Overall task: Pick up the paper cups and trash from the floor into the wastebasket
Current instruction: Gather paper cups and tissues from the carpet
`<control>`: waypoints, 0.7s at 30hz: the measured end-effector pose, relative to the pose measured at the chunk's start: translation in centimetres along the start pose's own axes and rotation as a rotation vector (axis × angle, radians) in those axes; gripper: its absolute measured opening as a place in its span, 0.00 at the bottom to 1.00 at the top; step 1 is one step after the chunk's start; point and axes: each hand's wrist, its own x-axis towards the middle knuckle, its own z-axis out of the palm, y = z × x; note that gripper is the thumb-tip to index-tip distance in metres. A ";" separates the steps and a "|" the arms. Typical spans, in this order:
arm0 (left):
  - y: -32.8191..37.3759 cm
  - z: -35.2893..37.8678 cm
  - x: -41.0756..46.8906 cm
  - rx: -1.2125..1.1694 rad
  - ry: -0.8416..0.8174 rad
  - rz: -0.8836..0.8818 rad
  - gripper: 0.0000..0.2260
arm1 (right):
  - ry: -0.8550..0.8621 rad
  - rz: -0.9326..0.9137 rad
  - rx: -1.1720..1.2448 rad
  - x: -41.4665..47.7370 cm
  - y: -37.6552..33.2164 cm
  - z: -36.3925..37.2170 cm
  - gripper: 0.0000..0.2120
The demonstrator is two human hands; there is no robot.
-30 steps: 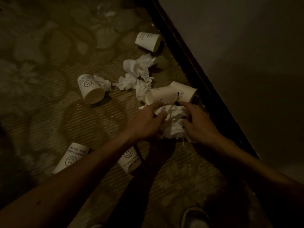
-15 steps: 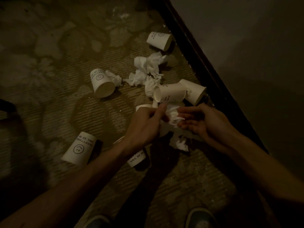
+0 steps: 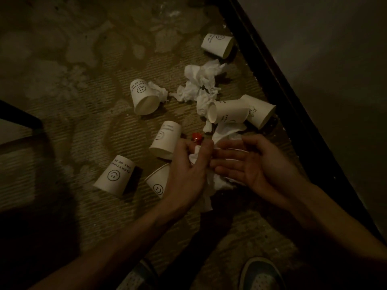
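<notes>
Gathering loose tissue, with the cups yet to be collected

The left hand's (image 3: 188, 174) fingers curl round a crumpled tissue wad (image 3: 219, 182). The right hand (image 3: 255, 166) lies palm-up against it, fingers spread and gripping nothing. Smiley-print paper cups (image 3: 165, 141) lie tipped on the carpet (image 3: 83, 122) all around. The next move likely calls for bunching the tissue into one hand and carrying it to the wastebasket, which is not in view.

paper cups (image 3: 144, 99): white, smiley-printed, tipped, scattered | crumpled tissues (image 3: 201, 80): white, between cups
</notes>
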 end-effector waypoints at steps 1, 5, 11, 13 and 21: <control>0.0 -0.1 0.2 -0.005 0.023 -0.014 0.18 | 0.082 -0.029 -0.061 -0.1 -0.1 -0.3 0.18; 0.6 -0.6 1.1 -0.066 0.004 -0.023 0.23 | 0.293 0.016 -0.344 -0.9 1.5 -1.2 0.21; 0.5 -0.2 1.1 -0.215 0.042 -0.226 0.30 | 0.115 0.249 0.019 -1.2 3.8 0.1 0.27; -0.3 0.0 0.7 -0.166 0.059 -0.271 0.29 | 0.103 0.200 0.103 -0.7 3.4 0.1 0.31; -2.2 -0.7 0.6 0.140 -0.106 -0.058 0.18 | 0.151 0.096 -0.358 0.0 2.7 -1.9 0.25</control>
